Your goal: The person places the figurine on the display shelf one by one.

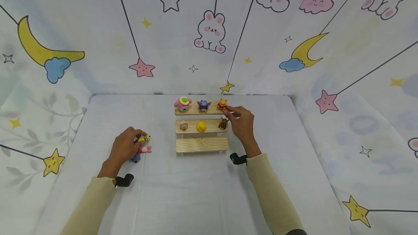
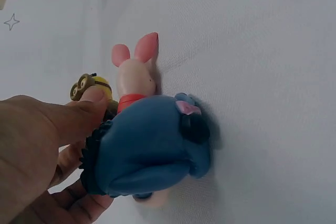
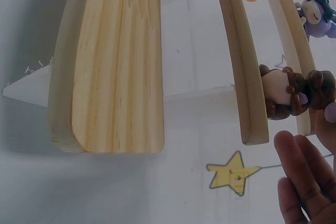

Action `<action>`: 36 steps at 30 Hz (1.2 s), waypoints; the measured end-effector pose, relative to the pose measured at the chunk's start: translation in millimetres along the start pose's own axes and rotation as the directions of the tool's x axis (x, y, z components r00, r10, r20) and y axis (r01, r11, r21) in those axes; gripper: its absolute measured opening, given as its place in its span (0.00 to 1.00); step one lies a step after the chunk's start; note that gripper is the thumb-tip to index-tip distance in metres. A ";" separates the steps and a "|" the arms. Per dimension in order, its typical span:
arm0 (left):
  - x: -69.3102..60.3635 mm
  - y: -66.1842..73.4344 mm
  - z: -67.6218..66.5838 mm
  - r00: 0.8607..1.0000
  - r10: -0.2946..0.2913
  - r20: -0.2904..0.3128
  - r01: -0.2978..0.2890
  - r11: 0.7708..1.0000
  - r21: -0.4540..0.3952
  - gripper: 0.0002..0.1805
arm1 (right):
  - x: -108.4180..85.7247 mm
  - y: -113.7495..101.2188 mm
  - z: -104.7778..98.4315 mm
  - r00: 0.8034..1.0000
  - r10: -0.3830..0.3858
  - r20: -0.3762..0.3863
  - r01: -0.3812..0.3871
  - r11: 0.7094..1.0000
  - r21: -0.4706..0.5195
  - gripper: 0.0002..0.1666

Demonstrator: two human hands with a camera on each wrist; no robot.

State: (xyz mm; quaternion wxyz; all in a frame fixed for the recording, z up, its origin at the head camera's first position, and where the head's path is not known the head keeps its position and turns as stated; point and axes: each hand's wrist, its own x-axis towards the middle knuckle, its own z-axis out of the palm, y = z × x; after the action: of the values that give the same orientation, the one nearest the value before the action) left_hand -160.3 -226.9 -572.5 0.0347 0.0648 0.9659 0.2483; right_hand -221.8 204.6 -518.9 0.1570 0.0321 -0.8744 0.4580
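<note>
- Minion fig. (image 1: 144,138): pinched btwn thumb & fingers of L hand (image 1: 125,144), above tbl (image 1: 169,195), toward its L edge.
- Pooh fig. (image 1: 222,104): top board (image 1: 192,112), R end; R hand (image 1: 242,120) fingertips right at it, can't tell if gripping or how wide.
- Piglet fig. (image 1: 146,149), Eeyore fig. (image 1: 135,158): on tbl by L hand.
- Brown fig. (image 1: 223,123): mid board (image 1: 192,130), R end.
</note>
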 end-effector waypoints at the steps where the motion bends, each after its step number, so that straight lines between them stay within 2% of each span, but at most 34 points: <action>1: -0.3 0.2 0.4 1.000 -0.004 -0.016 0.004 1.000 -0.010 0.17 | 0.0 -0.4 0.0 1.000 0.000 0.000 0.000 1.000 0.001 0.22; 5: -0.6 4.7 -0.5 0.997 -0.027 -0.066 0.023 0.997 -0.069 0.16 | 0.0 -0.9 0.0 1.000 0.001 0.002 -0.001 1.000 -0.004 0.22; 12: -0.8 20.4 -2.3 0.991 -0.068 -0.112 0.046 0.980 -0.194 0.17 | -0.3 -1.2 0.0 1.000 0.013 0.003 -0.013 1.000 -0.015 0.22; 15: -0.7 28.0 -1.8 0.988 -0.054 -0.144 0.018 0.970 -0.242 0.19 | -0.1 -1.2 0.0 1.000 0.010 0.001 -0.010 1.000 -0.013 0.22; 20: -1.1 40.8 -1.0 0.981 -0.011 -0.193 -0.042 0.962 -0.269 0.23 | 0.2 -0.4 0.3 1.000 0.000 0.002 0.000 1.000 -0.008 0.23; 23: -2.2 49.2 -0.5 0.978 -0.002 -0.206 -0.061 0.954 -0.294 0.21 | 0.0 -1.2 0.3 1.000 0.001 0.005 -0.001 1.000 -0.007 0.23; 28: -3.5 63.5 0.1 0.974 0.018 -0.224 -0.101 0.926 -0.363 0.18 | -0.2 -3.1 0.1 1.000 0.014 0.005 -0.014 1.000 -0.005 0.22; 32: -4.0 74.6 2.1 0.969 0.039 -0.244 -0.127 0.925 -0.358 0.18 | -0.2 -3.3 -0.4 1.000 0.021 0.009 -0.021 1.000 -0.003 0.22; 36: -4.8 85.1 5.6 0.958 0.079 -0.277 -0.178 0.920 -0.350 0.19 | -0.2 -2.4 -1.0 1.000 -0.005 0.007 0.005 1.000 -0.010 0.21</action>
State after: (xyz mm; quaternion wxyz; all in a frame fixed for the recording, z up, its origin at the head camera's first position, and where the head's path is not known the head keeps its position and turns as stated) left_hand -145.8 -151.0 -536.1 -0.0959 0.0880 0.8912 0.4346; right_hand -220.9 204.0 -516.4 0.1552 0.0351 -0.8772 0.4531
